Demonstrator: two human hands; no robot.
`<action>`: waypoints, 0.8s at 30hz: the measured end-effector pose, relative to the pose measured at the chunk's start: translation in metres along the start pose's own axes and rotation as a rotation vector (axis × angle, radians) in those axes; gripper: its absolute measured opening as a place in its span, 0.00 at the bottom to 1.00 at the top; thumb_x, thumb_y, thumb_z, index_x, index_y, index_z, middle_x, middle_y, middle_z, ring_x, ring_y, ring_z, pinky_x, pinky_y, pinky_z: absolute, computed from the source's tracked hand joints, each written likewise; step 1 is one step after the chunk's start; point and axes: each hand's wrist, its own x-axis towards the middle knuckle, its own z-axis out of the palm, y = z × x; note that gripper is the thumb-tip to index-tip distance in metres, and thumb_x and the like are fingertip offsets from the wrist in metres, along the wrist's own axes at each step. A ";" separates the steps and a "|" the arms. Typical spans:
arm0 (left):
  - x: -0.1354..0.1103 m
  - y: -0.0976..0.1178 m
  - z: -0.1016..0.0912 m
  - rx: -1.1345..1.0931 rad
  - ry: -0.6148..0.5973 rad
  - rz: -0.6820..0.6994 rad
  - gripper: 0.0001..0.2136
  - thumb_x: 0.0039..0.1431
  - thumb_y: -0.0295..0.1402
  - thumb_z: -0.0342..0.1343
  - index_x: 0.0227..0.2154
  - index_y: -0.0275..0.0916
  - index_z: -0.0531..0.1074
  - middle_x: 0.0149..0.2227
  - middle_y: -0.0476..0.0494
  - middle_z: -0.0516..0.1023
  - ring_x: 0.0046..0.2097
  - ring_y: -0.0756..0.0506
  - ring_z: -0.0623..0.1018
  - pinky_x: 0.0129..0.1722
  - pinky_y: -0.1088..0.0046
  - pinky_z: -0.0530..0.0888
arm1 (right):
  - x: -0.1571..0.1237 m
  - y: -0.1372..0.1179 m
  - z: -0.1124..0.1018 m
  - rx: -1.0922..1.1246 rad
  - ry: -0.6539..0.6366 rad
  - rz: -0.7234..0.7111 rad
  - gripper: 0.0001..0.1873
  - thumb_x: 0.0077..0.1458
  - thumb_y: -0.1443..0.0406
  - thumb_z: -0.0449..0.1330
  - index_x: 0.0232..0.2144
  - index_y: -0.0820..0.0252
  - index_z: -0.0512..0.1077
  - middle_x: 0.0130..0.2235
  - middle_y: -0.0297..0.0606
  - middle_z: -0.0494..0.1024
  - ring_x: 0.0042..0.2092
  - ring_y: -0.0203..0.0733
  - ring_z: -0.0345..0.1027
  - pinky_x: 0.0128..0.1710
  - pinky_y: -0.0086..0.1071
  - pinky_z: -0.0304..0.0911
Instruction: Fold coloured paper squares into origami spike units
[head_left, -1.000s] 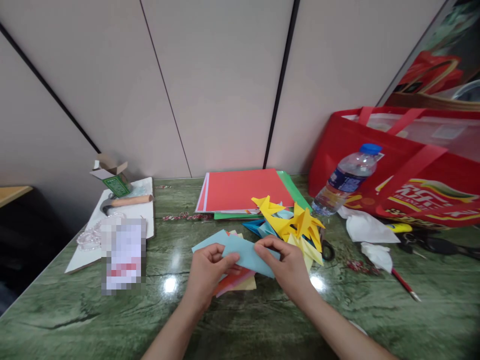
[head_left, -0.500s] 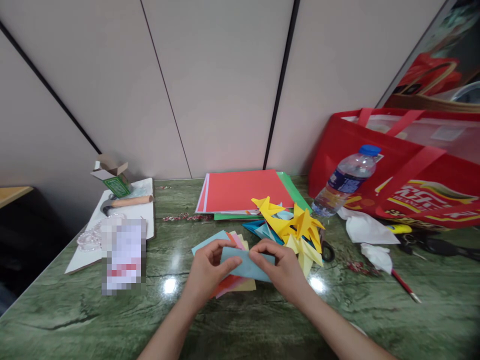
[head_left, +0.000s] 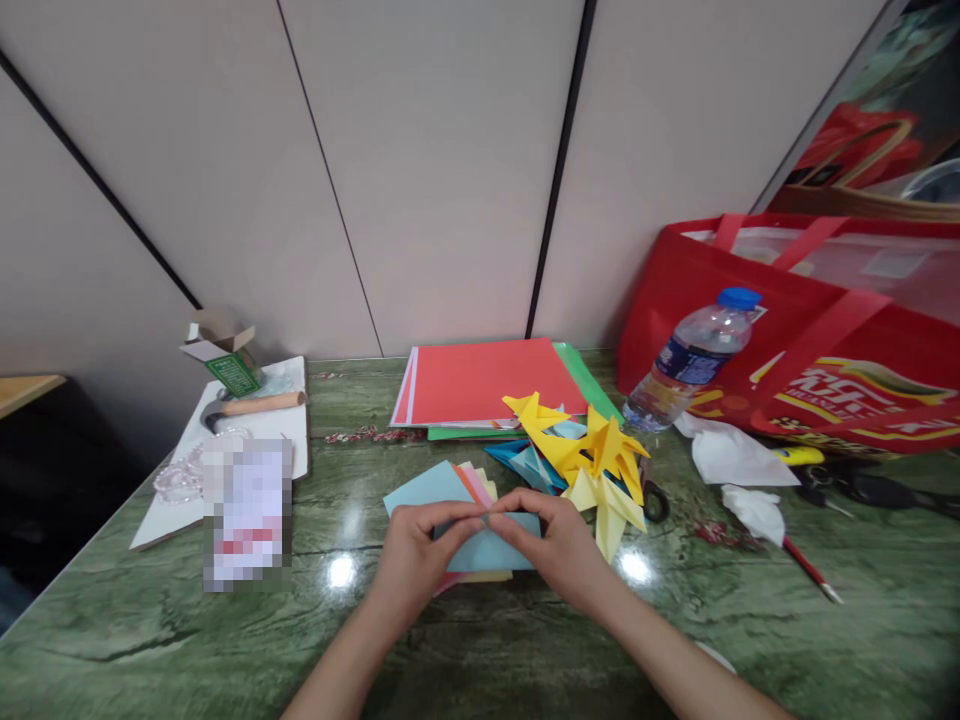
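Observation:
A light blue sheet of paper (head_left: 487,553) is pinched along its upper edge by both hands, low over the table. My left hand (head_left: 424,545) has thumb and fingertips closed on it, left of the middle. My right hand (head_left: 547,535) grips the same edge from the right, the fingertips of both hands nearly meeting. Beneath lies a fanned stack of coloured paper (head_left: 424,487), light blue on top, with orange, pink and cream edges showing. Just beyond the right hand are yellow folded paper shapes (head_left: 600,450) and blue folded paper (head_left: 529,463).
Larger red sheets (head_left: 484,382) lie against the wall. A water bottle (head_left: 694,355) leans by a red bag (head_left: 825,340) on the right, near crumpled tissues (head_left: 754,512) and a red-handled brush (head_left: 810,570). At left, a hammer (head_left: 259,404) and green box (head_left: 236,372) rest on a white board.
Both hands have drawn closer together along the paper's upper edge. The held light blue paper now hangs lower and straighter, covering more of the stack beneath.

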 end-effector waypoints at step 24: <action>-0.001 0.004 -0.002 0.002 0.211 -0.052 0.05 0.44 0.31 0.59 0.25 0.41 0.80 0.27 0.49 0.82 0.31 0.44 0.78 0.31 0.73 0.73 | 0.000 0.000 0.002 0.275 -0.125 0.221 0.09 0.41 0.64 0.63 0.25 0.62 0.68 0.20 0.29 0.71 0.21 0.33 0.63 0.20 0.26 0.59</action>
